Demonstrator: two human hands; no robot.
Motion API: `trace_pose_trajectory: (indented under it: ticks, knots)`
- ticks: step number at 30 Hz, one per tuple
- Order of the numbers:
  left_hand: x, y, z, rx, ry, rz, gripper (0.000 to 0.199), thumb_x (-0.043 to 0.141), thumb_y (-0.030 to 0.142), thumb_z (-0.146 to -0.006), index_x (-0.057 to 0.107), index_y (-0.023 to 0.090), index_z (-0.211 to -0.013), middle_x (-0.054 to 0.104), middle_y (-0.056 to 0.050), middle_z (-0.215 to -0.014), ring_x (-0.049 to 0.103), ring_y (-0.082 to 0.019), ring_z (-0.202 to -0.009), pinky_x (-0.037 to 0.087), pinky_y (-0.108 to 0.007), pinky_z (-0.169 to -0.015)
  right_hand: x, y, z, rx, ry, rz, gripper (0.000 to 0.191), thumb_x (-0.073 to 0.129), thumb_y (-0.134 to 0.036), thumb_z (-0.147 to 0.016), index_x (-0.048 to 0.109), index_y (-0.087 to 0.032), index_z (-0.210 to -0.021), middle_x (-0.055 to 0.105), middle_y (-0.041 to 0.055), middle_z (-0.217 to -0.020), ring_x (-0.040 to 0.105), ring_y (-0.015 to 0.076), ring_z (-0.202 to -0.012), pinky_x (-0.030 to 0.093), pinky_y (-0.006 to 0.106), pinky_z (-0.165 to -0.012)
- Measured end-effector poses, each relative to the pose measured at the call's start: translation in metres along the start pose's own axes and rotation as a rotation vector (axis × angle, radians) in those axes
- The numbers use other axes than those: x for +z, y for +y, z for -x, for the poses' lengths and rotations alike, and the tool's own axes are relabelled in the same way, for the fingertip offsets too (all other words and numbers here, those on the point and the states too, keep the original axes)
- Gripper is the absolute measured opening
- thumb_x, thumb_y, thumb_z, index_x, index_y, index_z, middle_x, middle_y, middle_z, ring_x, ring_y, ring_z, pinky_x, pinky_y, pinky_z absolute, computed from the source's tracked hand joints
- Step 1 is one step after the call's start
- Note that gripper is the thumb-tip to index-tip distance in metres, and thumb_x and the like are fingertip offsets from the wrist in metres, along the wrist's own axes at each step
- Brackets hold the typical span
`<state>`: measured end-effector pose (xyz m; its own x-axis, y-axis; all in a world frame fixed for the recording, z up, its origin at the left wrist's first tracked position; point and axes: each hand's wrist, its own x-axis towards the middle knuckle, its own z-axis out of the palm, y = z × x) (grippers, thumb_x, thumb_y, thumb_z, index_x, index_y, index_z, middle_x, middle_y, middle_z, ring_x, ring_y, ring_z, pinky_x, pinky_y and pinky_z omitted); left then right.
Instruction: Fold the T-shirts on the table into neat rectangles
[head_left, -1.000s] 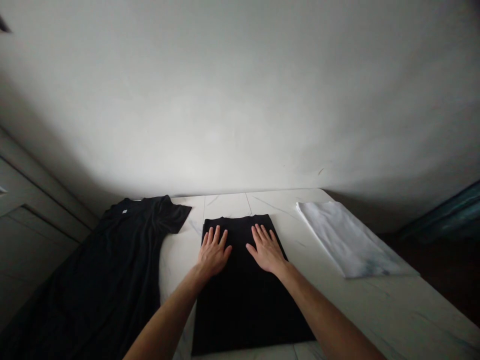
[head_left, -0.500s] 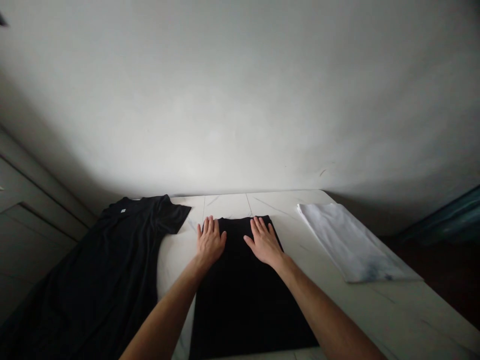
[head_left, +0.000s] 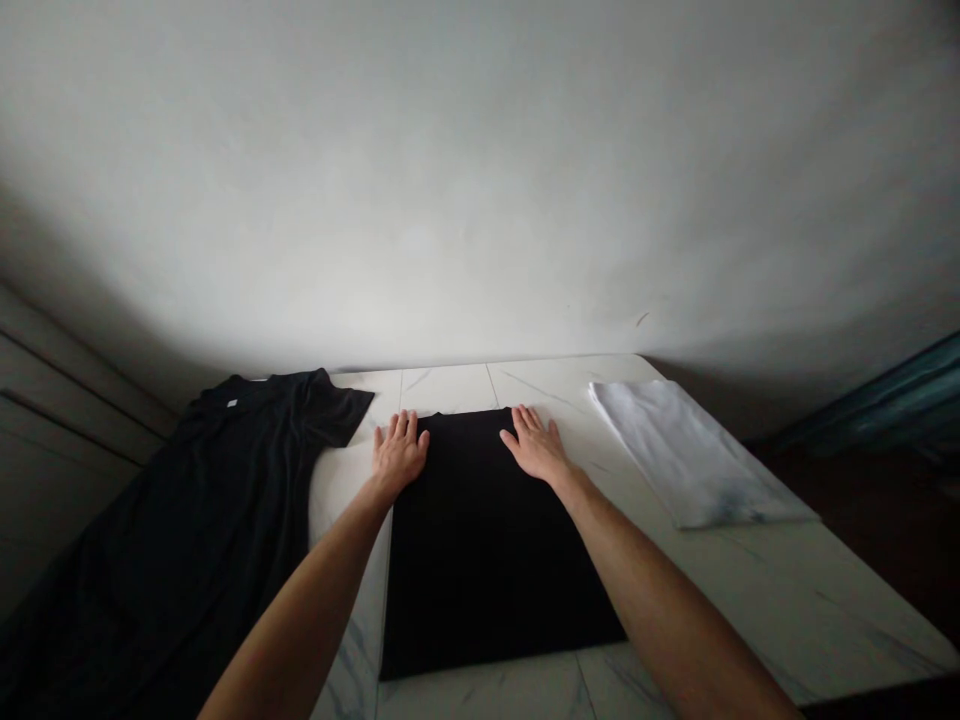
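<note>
A black folded T-shirt [head_left: 487, 560] lies flat in a neat rectangle in front of me, its narrower end towards the wall. My left hand [head_left: 400, 452] rests open at its far left corner, fingers stretched away from me, partly over the shirt's edge. At the far right corner, my right hand [head_left: 535, 446] lies open and flat on the edge, thumb pointing inward. Both palms face down, and neither hand grips the cloth. The far corners are partly hidden under my fingers.
An unfolded black T-shirt [head_left: 217, 520] with a small white label is spread along the left side. To the right sits a folded white garment [head_left: 690, 455] with a dark patch. The marble-patterned table [head_left: 757, 600] meets a pale wall [head_left: 420, 200].
My hands have slid apart, outward to the far corners of the folded shirt. The view has tilted down slightly, so the shirt's near edge shows more fully.
</note>
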<state>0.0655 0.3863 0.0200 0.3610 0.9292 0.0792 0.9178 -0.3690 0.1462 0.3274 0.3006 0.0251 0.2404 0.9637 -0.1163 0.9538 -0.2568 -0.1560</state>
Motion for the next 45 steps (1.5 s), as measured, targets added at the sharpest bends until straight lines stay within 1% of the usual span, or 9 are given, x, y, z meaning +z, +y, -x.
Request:
trace_pose_trajectory:
  ticks: [6,11,16,21,24,27,32,38,45]
  knots:
    - [-0.012,0.011,0.017,0.012,0.067,-0.015,0.059,0.029,0.040,-0.103,0.037,0.011,-0.154,0.029,-0.017,-0.163,0.023,-0.034,-0.152,0.023,-0.063,-0.119,-0.009,0.010,0.010,0.114,0.027,0.001,0.072,0.017,-0.052,-0.104,0.015,-0.006,-0.160,0.014,0.0180,-0.167,0.008,0.0326,-0.154,0.011,0.061,-0.120]
    - [-0.012,0.018,0.067,0.282,0.012,-0.021,0.058,0.033,0.044,-0.103,0.035,0.021,-0.156,0.029,-0.009,-0.165,0.022,-0.030,-0.153,0.021,-0.057,-0.122,0.008,-0.001,0.060,-0.217,0.106,0.020,0.075,0.023,-0.056,-0.102,0.017,-0.010,-0.161,0.018,0.0148,-0.167,0.010,0.0283,-0.155,0.010,0.053,-0.123]
    - [-0.010,0.000,0.095,0.053,-0.032,-0.056,0.056,0.028,0.038,-0.104,0.037,0.017,-0.155,0.032,-0.014,-0.163,0.028,-0.034,-0.151,0.027,-0.063,-0.118,0.013,0.011,0.093,0.037,0.074,0.056,0.072,0.021,-0.051,-0.103,0.023,-0.006,-0.159,0.024,0.0202,-0.164,0.018,0.0355,-0.152,0.010,0.066,-0.118]
    - [-0.011,-0.009,0.115,0.056,-0.027,-0.081,0.058,0.029,0.041,-0.103,0.035,0.017,-0.156,0.031,-0.013,-0.163,0.026,-0.033,-0.151,0.023,-0.064,-0.119,0.020,0.015,0.128,-0.071,0.112,0.033,0.071,0.023,-0.053,-0.103,0.024,-0.011,-0.160,0.024,0.0172,-0.165,0.018,0.0320,-0.153,0.012,0.060,-0.120]
    - [-0.018,-0.020,0.123,-0.056,-0.068,-0.118,0.058,0.027,0.040,-0.103,0.037,0.014,-0.154,0.033,-0.015,-0.162,0.026,-0.034,-0.151,0.023,-0.066,-0.118,0.020,0.025,0.142,0.058,0.091,0.039,0.065,0.026,-0.046,-0.104,0.029,-0.011,-0.158,0.029,0.0179,-0.163,0.023,0.0336,-0.151,0.017,0.063,-0.118]
    - [-0.029,-0.027,0.122,-0.104,-0.041,-0.142,0.056,0.028,0.039,-0.103,0.044,0.009,-0.148,0.042,-0.020,-0.156,0.036,-0.034,-0.146,0.032,-0.059,-0.115,0.009,0.033,0.139,0.138,0.114,0.053,0.060,0.034,-0.039,-0.103,0.036,-0.007,-0.153,0.036,0.0212,-0.159,0.029,0.0350,-0.148,0.024,0.060,-0.116]
    - [-0.048,-0.010,0.106,-0.120,-0.047,-0.092,0.042,0.036,0.039,-0.101,0.065,0.011,-0.114,0.068,-0.019,-0.115,0.065,-0.030,-0.110,0.050,-0.037,-0.091,-0.012,0.018,0.114,0.243,0.228,0.001,0.043,0.046,-0.038,-0.099,0.061,-0.008,-0.126,0.064,0.0237,-0.128,0.058,0.0327,-0.122,0.046,0.041,-0.097]
    - [-0.050,0.013,0.089,-0.223,-0.095,-0.008,0.034,0.046,0.038,-0.098,0.064,0.011,-0.108,0.070,-0.021,-0.112,0.069,-0.033,-0.105,0.052,-0.041,-0.084,-0.016,-0.005,0.096,0.320,0.190,-0.142,0.031,0.052,-0.032,-0.097,0.067,-0.011,-0.115,0.070,0.0203,-0.117,0.066,0.0295,-0.112,0.049,0.037,-0.090]
    - [-0.044,0.010,0.071,-0.247,-0.073,0.184,0.021,0.054,0.026,-0.092,0.064,0.013,-0.105,0.071,-0.018,-0.105,0.071,-0.030,-0.101,0.053,-0.035,-0.079,-0.015,0.003,0.089,0.352,0.198,-0.265,0.032,0.053,-0.029,-0.096,0.065,-0.012,-0.120,0.071,0.0203,-0.119,0.068,0.0290,-0.111,0.050,0.037,-0.089]
